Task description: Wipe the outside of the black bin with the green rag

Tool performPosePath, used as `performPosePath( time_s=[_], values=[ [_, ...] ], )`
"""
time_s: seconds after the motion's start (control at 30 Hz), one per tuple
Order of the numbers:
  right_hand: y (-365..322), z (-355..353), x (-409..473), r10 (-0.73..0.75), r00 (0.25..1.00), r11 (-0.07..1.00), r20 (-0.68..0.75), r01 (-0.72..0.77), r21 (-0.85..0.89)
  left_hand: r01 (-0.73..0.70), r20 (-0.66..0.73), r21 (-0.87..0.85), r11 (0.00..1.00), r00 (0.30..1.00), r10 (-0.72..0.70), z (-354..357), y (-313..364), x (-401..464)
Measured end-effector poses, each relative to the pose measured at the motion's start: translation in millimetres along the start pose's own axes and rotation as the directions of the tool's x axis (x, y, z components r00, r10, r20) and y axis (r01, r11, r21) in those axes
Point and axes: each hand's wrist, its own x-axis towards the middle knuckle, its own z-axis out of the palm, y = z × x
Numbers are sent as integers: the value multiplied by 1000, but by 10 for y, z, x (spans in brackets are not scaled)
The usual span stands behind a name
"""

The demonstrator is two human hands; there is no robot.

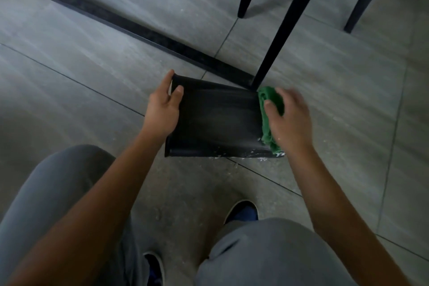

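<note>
The black bin (216, 118) lies on its side on the grey tiled floor, in the middle of the view. My left hand (163, 107) grips its left end, thumb on the upper face and fingers round the edge. At the bin's right end, my right hand (287, 118) presses the bunched green rag (267, 111) against the bin's wall, with the fingers curled over the cloth. White specks of foam or dust show along the bin's lower right edge.
A black table frame bar (148, 35) runs diagonally on the floor just behind the bin, and a black leg (281, 32) rises at the bin's far right corner. More chair legs (362, 0) stand at the upper right. My knees and shoes fill the bottom.
</note>
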Motion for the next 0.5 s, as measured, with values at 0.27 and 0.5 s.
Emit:
performPosePath(
  time_s=[0.27,0.5],
  values=[
    [161,116,243,162,970,967,-184,-193,-166,39,-24,0,999,999,-39,7,0,-16],
    [-549,490,-197,-487,873,861,18,484,-157,83,-43,-115,990,995,-88,146,121,-113]
  ],
)
